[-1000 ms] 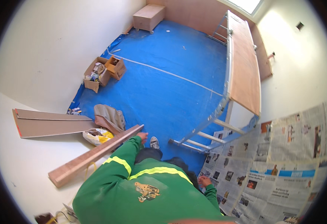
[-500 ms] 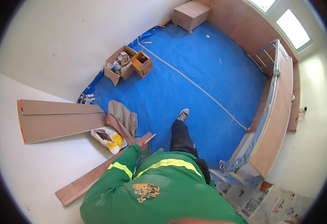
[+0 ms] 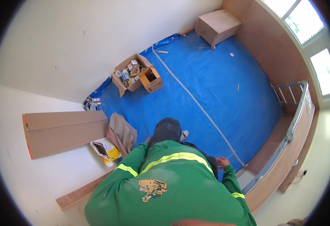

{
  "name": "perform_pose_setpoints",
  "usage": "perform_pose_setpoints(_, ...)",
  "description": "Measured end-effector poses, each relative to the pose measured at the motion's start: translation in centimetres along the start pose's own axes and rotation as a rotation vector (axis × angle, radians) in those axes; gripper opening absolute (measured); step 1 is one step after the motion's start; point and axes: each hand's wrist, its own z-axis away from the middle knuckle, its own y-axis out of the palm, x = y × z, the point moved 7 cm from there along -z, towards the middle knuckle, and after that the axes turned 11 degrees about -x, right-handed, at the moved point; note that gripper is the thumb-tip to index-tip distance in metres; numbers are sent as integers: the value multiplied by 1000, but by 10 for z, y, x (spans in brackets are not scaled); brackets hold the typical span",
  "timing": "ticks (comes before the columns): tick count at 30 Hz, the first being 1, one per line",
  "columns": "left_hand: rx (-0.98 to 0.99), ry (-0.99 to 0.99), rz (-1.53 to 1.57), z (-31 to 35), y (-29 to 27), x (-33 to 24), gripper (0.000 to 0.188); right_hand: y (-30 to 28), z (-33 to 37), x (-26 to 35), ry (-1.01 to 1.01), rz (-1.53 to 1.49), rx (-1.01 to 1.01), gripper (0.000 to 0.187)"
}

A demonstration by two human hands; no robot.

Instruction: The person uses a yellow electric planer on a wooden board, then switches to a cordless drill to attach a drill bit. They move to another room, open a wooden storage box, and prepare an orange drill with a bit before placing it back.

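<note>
My left hand (image 3: 148, 139) shows only as a sliver beside my raised dark-trousered knee (image 3: 167, 130); its fingers are hidden. The reddish-brown wooden board (image 3: 80, 193) slants along the white wall at lower left, its upper end hidden behind my green sleeve. Close to that hand lie a grey-brown cloth sack (image 3: 122, 130) and an opened white-and-yellow bag (image 3: 110, 150). My right hand (image 3: 222, 162) hangs low at my right side above the blue sheet, fingers loosely bent and apart, nothing visible in them.
Blue sheeting (image 3: 195, 79) with a pale tape line covers the floor. A cardboard box of cans and tubs (image 3: 129, 75) and a smaller orange-brown box (image 3: 151, 80) stand by the wall. Flat brown panels (image 3: 67, 132) lean left. A metal ladder (image 3: 291, 133) borders wooden panelling right; a wheeled wooden box (image 3: 217, 28) stands far back.
My left hand has left the wooden board's upper end and drawn in beside my knee. My knee has risen into view. My right hand has appeared at lower right.
</note>
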Motion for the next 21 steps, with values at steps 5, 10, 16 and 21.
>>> perform_pose_setpoints(5, -67, 153, 412, -109, 35, -108, 42, -77, -26, 192, -129, 99, -56, 54)
perform_pose_setpoints(10, -52, -405, 53, -151, 43, -123, 41, -108, -65, 315, -212, -70, -78, 49)
perform_pose_setpoints(16, 256, 231, -840, -274, 55, -262, 38, -127, -95, 323, -102, -100, -76, 40)
perform_pose_setpoints(21, 142, -82, -195, -421, 28, -409, 26, -128, -95, 340, 108, -550, -95, 43)
